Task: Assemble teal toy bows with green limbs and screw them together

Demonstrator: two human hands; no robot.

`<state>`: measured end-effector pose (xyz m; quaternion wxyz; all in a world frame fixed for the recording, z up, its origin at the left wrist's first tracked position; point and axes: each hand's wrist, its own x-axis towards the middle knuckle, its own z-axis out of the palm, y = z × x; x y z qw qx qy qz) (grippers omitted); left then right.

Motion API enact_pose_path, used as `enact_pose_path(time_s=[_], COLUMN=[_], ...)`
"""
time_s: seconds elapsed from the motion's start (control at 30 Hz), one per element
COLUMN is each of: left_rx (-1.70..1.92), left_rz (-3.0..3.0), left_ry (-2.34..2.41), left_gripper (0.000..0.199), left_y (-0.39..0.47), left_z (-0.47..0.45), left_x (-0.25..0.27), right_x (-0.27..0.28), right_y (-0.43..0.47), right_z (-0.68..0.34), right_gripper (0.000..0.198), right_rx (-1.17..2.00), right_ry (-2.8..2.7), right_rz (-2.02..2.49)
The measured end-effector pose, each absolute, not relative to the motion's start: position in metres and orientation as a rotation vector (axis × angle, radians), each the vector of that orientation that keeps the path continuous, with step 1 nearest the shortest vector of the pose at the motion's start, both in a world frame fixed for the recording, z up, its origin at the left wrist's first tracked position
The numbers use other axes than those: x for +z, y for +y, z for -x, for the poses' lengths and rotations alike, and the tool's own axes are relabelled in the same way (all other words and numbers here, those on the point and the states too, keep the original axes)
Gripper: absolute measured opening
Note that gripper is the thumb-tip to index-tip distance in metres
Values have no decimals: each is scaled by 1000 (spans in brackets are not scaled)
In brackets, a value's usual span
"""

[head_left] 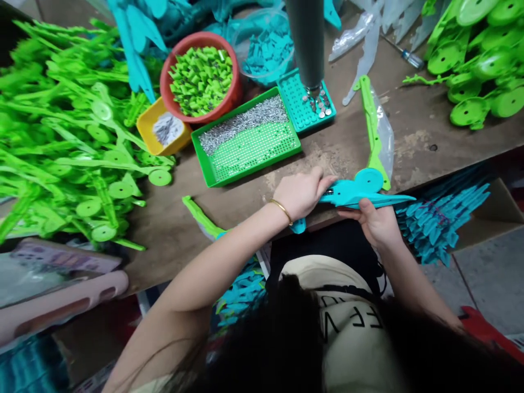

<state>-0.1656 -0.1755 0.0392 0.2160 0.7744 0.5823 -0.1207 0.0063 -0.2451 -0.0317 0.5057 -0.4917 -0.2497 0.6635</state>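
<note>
A turquoise plastic toy part (352, 192), with a round disc and a long pointed end, lies across both my hands at the table's front edge. My left hand (301, 195), a gold bangle on its wrist, is closed round the left end, its fingers partly hidden. My right hand (374, 219) grips the part from below with the thumb on top. Beyond the disc stretches a lime-green arm (371, 128) with a clear blade-like piece (385, 131) beside it; whether they are joined to the turquoise part I cannot tell. Another green-ended piece (200, 218) lies left of my forearm.
A green tray (254, 164) of small metal pins, a turquoise tray (292, 109), a red bowl (166, 82) and a yellow box (147, 128) stand ahead. A grey post (305, 43) comes down over the turquoise tray. Green parts (82, 142) heap up left; a screwdriver (411, 59) lies right.
</note>
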Motion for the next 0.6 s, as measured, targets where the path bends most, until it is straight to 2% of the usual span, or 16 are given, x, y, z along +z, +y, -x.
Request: enact_pose_path(time_s=[0.1, 0.23, 0.37, 0.47, 0.6], left_rx=[-194, 23, -306, -378, -397], left_rz=[-2133, -2125, -1949, -1929, -1905], left_ry=[1592, 1675, 1840, 1883, 1915], left_gripper=[51, 45, 56, 63, 69], left_y=[-175, -193, -226, -238, -235], left_z=[170, 210, 249, 257, 252], left_x=[41, 48, 47, 43, 45], right_x=[-28, -24, -23, -23, -20], right_y=[-242, -235, -221, -214, -227], right_z=[-1, -9, -27, -25, 13], right_gripper=[49, 41, 36, 41, 55], right_rx=[1529, 1498, 1416, 1380, 1615], right_ry=[-534, -461, -488, -497, -636], right_rz=[1167, 1164, 1133, 1101, 1147])
